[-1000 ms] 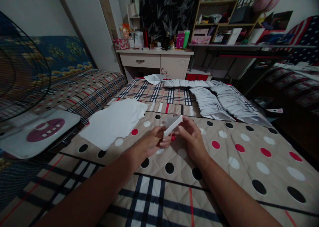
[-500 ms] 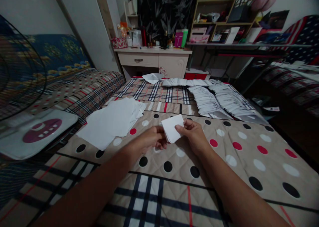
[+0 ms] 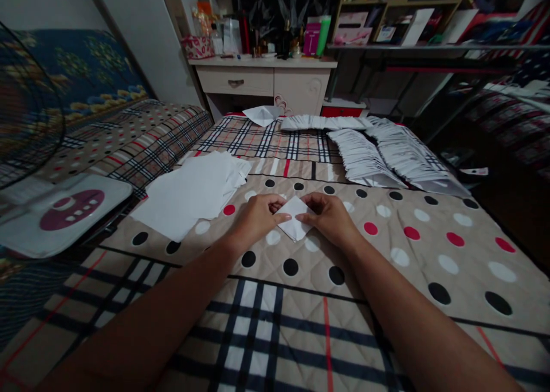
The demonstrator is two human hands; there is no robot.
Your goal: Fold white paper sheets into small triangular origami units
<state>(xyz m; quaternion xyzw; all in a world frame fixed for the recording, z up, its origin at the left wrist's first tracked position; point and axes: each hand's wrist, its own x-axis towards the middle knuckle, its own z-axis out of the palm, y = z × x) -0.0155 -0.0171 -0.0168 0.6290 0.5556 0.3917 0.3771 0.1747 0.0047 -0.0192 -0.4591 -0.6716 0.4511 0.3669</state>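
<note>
A small folded white paper (image 3: 295,227) is held between my two hands just above or on the bedspread, turned so that a corner points toward me. My left hand (image 3: 263,215) pinches its left corner, thumb on top and fingers curled behind. On the opposite corner my right hand (image 3: 329,217) grips in the same way, its thumb lying on the paper's face. The two thumbs point at each other across the paper. To the left lies a loose pile of flat white sheets (image 3: 189,191).
Folded paper pieces stand in rows (image 3: 365,157) at the right back, with another row (image 3: 322,122) behind. A single folded paper (image 3: 262,115) lies at the far edge. A fan base (image 3: 64,214) is at the left. A white dresser (image 3: 262,79) stands beyond the bed.
The paper has turned to a diamond position. My left hand has shifted from beside it to pinching its left corner, thumb on top. The camera view has tilted down slightly.
</note>
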